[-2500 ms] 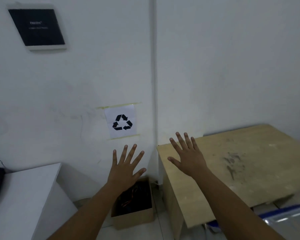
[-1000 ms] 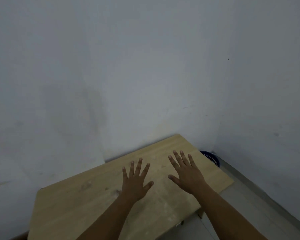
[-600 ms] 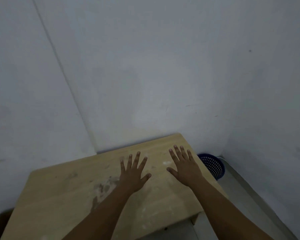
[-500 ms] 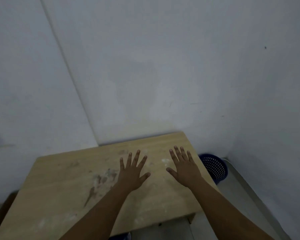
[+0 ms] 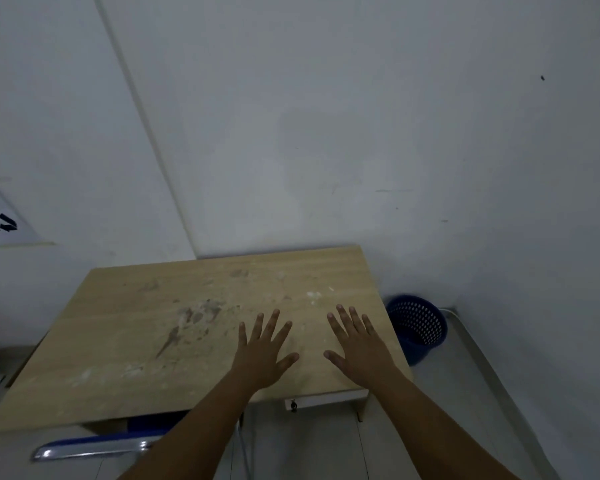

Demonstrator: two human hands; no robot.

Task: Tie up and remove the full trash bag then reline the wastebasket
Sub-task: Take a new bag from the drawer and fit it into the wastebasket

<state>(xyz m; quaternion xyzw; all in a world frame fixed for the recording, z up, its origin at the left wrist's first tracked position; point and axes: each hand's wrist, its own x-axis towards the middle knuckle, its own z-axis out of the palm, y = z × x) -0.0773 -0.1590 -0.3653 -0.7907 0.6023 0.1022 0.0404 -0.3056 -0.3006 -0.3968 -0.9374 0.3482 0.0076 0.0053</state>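
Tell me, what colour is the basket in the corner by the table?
The wastebasket is dark blue with small holes all over, seen in the head view.

**Both hands hovering flat over the wooden surface**

The left hand point(image 5: 262, 355) and right hand point(image 5: 359, 348) are spreading straight fingers point(image 5: 274, 320) above the stained surface point(image 5: 136, 341), holding nothing. Right of the fingers, beyond the surface's edge, a blue wastebasket point(image 5: 417, 327) is standing in the corner.

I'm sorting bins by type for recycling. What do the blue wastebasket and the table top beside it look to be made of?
The blue wastebasket looks like moulded plastic: uniform colour, with a regular grid of small holes through its wall. The table top looks like light wood or wood-look laminate, matt, with faint grain lines and dark scuffs; which of the two cannot be told.
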